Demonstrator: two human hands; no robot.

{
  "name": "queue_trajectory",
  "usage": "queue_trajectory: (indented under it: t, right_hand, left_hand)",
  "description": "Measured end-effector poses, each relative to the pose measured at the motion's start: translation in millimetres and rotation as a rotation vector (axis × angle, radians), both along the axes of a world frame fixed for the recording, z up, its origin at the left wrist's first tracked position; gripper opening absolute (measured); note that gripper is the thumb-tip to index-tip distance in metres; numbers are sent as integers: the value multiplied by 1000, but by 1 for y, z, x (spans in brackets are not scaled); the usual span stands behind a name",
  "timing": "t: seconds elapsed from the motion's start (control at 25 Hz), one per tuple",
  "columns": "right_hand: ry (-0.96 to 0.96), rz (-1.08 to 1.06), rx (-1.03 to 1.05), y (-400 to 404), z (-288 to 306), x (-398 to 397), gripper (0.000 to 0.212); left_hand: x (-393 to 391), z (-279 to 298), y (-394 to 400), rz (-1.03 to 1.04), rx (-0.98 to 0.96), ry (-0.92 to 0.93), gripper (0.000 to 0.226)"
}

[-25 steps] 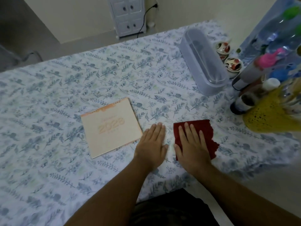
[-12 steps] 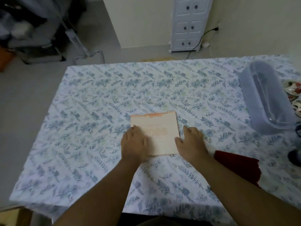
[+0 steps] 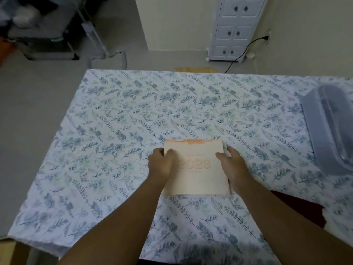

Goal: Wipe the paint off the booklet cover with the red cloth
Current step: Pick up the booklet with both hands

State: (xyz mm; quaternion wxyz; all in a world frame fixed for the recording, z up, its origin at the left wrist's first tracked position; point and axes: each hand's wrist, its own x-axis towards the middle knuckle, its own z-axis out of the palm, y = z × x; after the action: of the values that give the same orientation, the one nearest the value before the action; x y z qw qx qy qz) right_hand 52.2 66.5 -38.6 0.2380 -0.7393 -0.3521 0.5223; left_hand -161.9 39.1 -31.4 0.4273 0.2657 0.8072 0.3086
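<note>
both hands grasp the pale square paper booklet (image 3: 196,169) on the floral-clothed counter (image 3: 133,115): left hand (image 3: 161,163) at nine o'clock, right hand (image 3: 232,165) at three. orange paint seems smeared along its far edge. the red cloth (image 3: 303,209) lies at four o'clock, untouched.

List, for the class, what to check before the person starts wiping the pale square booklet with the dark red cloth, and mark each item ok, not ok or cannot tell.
1. Pale square booklet faces cover up on the blue floral tablecloth: ok.
2. Booklet gripped at both sides, left hand and right hand with thumbs on the cover: ok.
3. Dark red cloth in a hand: not ok; it lies on the tablecloth beside the right forearm.
4. Paint located: an orange smear runs along the cover's far edge: ok.
5. Paint wet or dry: cannot tell.
6. Clear plastic container away from the booklet: ok.
</note>
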Motion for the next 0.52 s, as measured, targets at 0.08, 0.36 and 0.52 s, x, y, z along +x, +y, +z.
queue_trajectory:
  t: [0.08, 0.36, 0.52]
  right_hand:
    - [99, -6, 30, 0, 7, 0, 46]
    - [130, -147, 286, 27, 44, -6, 8]
    - [104, -244, 445, 80, 72, -19, 37]
  left_hand:
    - [-2, 8, -1, 22, 43, -70, 9]
    - [-11, 45, 31, 31, 248, -42, 14]
    - [-19, 69, 87, 41, 405, -39, 34]
